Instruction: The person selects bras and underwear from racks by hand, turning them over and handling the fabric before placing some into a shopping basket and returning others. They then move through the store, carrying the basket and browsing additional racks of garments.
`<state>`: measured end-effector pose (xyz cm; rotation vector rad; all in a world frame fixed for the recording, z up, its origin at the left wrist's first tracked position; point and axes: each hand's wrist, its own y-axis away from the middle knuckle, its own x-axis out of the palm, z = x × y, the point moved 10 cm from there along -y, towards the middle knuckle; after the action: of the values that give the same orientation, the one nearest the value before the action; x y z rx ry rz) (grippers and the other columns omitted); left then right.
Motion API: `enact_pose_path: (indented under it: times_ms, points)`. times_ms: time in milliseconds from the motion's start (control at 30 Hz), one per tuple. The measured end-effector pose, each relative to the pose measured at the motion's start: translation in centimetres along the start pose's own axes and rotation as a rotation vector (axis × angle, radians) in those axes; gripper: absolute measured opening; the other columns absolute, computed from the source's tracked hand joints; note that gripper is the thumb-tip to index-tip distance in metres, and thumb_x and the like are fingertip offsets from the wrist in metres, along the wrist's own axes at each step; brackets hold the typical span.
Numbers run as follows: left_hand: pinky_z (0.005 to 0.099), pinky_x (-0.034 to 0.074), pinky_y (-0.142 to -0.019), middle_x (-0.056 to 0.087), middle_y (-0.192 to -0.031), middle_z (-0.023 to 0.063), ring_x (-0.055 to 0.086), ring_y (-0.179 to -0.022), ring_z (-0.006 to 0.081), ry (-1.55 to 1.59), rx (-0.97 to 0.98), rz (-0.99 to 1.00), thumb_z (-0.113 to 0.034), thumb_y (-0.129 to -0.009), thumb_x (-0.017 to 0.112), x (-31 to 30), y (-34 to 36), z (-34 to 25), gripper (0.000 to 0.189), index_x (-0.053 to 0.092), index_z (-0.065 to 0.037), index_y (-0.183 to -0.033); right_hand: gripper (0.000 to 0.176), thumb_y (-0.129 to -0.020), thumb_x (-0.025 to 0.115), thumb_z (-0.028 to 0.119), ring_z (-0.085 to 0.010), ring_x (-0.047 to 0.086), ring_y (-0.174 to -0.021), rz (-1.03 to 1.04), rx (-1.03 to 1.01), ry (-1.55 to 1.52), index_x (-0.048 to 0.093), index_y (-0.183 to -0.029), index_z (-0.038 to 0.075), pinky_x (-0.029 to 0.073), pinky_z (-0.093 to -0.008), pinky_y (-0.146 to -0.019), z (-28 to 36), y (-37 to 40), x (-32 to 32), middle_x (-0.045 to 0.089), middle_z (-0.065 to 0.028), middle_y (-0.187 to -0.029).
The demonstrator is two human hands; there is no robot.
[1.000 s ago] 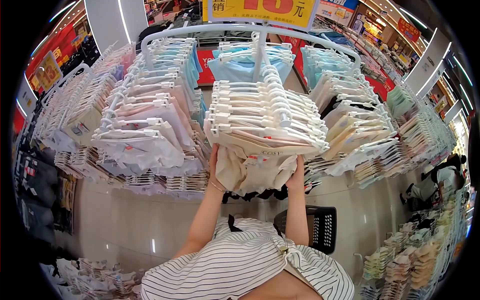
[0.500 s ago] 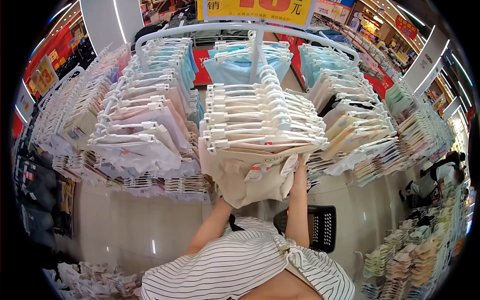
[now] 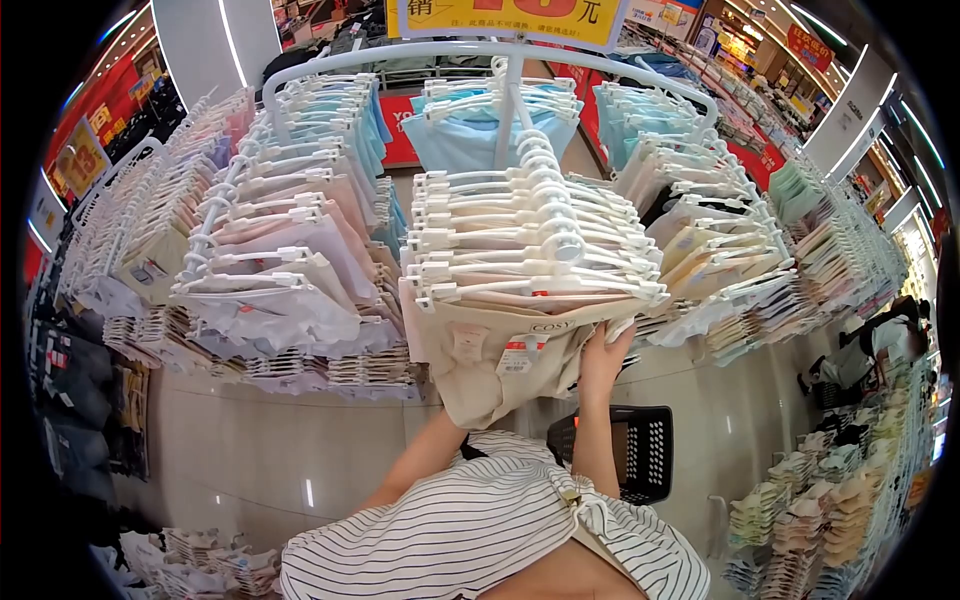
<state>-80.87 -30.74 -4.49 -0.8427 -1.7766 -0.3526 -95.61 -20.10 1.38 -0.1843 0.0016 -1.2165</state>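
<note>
Beige briefs (image 3: 480, 340) with "COSY" on the waistband hang from a white clip hanger (image 3: 540, 291) at the front of the middle rack arm. A red-and-white tag (image 3: 522, 354) sits on their front. My right hand (image 3: 606, 356) is closed on their right side, fingers curled over a bunched edge of the cloth. From the lower left, my left forearm (image 3: 425, 450) reaches up under the bottom of the briefs. The left hand's fingers are hidden behind the cloth. More pale briefs on white hangers (image 3: 510, 210) are packed closely behind.
Side racks hold pink and white briefs (image 3: 290, 300) on the left and yellow ones (image 3: 710, 255) on the right. A black basket (image 3: 655, 458) stands below my right arm. A yellow price sign (image 3: 500, 22) tops the rack. A person (image 3: 870, 350) is at far right.
My right hand has come further into view at the side of the briefs, its fingers now showing. The front of the briefs has shifted slightly right and down, and the tag faces me more.
</note>
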Motion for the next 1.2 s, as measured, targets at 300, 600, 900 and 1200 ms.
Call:
enact_pose_path:
  times_ms: [300,600,900,1200]
  points:
    - [0.0382,0.028,-0.105,0.027,-0.145,0.0083,0.03,-0.13,0.0241,-0.016,-0.006,-0.003,-0.053,-0.093,0.03,0.5,1.2,0.2,0.063,0.024,-0.013,-0.141,0.068,-0.081,0.057,0.014,-0.0448,0.02,-0.13,-0.039,-0.927,0.691,0.023,-0.139,0.0,0.014,-0.0556,-0.105,11.0,7.9,4.0,0.02,-0.0263,-0.143]
    - [0.0384,0.026,-0.107,0.025,-0.146,0.0084,0.029,-0.131,0.0238,-0.05,-0.008,-0.001,-0.051,-0.094,0.029,0.6,2.4,-0.4,0.062,0.022,-0.013,-0.142,0.075,-0.082,0.059,0.022,-0.046,0.004,-0.135,0.516,-0.897,0.64,0.02,-0.142,0.003,0.004,-0.0557,-0.107,8.8,9.1,11.6,0.007,-0.0276,-0.147]
    - [0.0385,0.023,-0.108,0.023,-0.147,0.0085,0.027,-0.132,0.0235,-0.078,-0.016,0.016,-0.049,-0.095,0.028,1.2,3.1,-0.4,0.061,0.02,-0.012,-0.143,0.07,-0.083,0.058,0.024,-0.049,0.002,-0.134,0.504,-0.867,0.689,0.024,-0.142,0.006,0.003,-0.0565,-0.106,7.6,8.6,12.6,0.005,-0.0318,-0.145]
    - [0.0386,0.021,-0.11,0.021,-0.148,0.0086,0.026,-0.133,0.0232,-0.137,-0.035,0.037,-0.047,-0.096,0.026,1.6,3.7,-0.4,0.06,0.018,-0.012,-0.143,0.059,-0.085,0.055,0.028,-0.051,0.011,-0.132,0.663,-0.793,0.688,0.036,-0.137,0.01,0.014,-0.0564,-0.105,6.2,11.2,10.1,0.012,-0.0381,-0.14]
